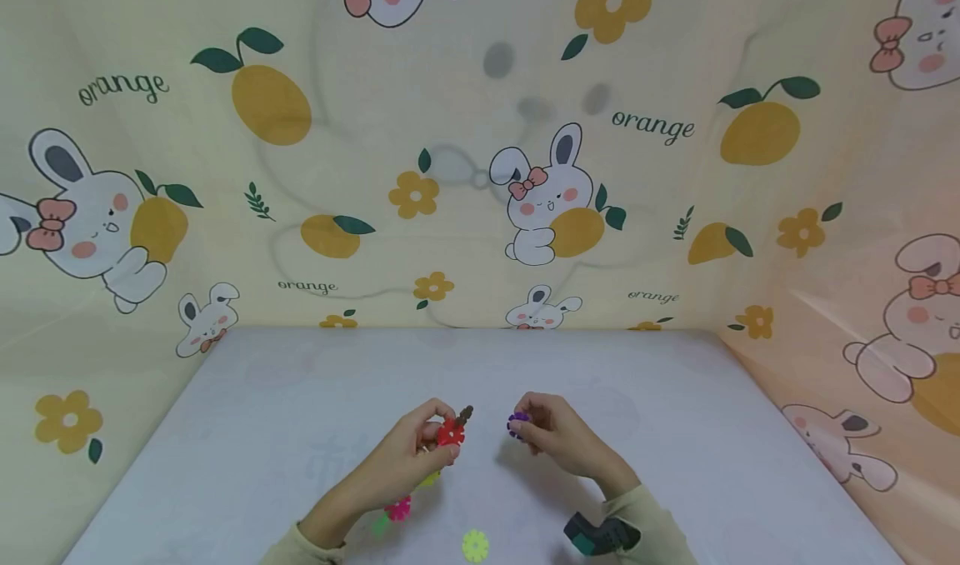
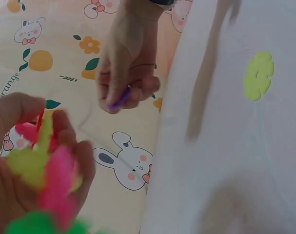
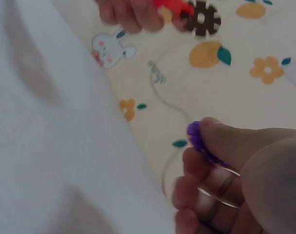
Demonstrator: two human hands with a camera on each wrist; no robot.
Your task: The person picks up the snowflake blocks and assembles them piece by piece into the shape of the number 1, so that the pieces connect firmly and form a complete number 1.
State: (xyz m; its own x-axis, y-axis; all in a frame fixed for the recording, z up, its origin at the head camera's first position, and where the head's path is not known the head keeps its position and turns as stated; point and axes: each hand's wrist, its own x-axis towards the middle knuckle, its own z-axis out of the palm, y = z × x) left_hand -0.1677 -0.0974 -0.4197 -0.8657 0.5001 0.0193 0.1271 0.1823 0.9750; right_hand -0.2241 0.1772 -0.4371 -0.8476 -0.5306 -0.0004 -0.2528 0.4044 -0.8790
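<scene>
My left hand (image 1: 405, 457) grips a chain of notched plastic discs joined at their slots. The red disc (image 1: 451, 433) shows by the thumb, with a brown disc (image 3: 201, 19) at its far end. Below the palm hang a yellow disc (image 1: 430, 479), a pink disc (image 1: 399, 509) and a green disc (image 1: 381, 525), blurred in the left wrist view. Thumb and fingertips of my right hand (image 1: 562, 436) pinch a purple disc (image 3: 196, 137), partly covered by the thumb. A gap separates the purple disc from the brown one. Both hands are above the white table.
A loose yellow-green disc (image 1: 476, 546) lies on the white tabletop (image 1: 300, 398) near the front. On the right wrist is a dark strapped device (image 1: 600, 536). A patterned cloth (image 1: 450, 240) with rabbits and oranges hangs behind and beside the table.
</scene>
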